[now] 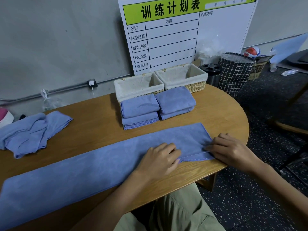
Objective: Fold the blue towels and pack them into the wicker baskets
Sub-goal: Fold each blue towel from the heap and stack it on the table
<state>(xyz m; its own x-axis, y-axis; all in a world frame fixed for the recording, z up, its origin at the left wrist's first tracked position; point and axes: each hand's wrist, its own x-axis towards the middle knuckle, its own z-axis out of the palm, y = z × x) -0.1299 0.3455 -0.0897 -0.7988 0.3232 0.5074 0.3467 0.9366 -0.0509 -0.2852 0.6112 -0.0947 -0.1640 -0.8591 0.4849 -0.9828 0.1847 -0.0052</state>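
A long blue towel [86, 170], folded into a strip, lies across the wooden table [100, 107] from near left to right. My left hand [160, 159] grips its near hem with curled fingers. My right hand [230, 149] pinches the towel's right end at the table's edge. Two stacks of folded blue towels, the left stack [140, 112] and the right stack [175, 102], sit in front of two cloth-lined wicker baskets, the left basket [133, 88] and the right basket [183, 75]. Both baskets hold nothing. A heap of unfolded blue towels [31, 130] lies at the far left.
A white schedule board [175, 35] leans on the wall behind the baskets. A metal cup [210, 74] and a checked fabric bin [235, 72] stand at the table's back right. The table's rounded edge drops to a speckled floor on the right.
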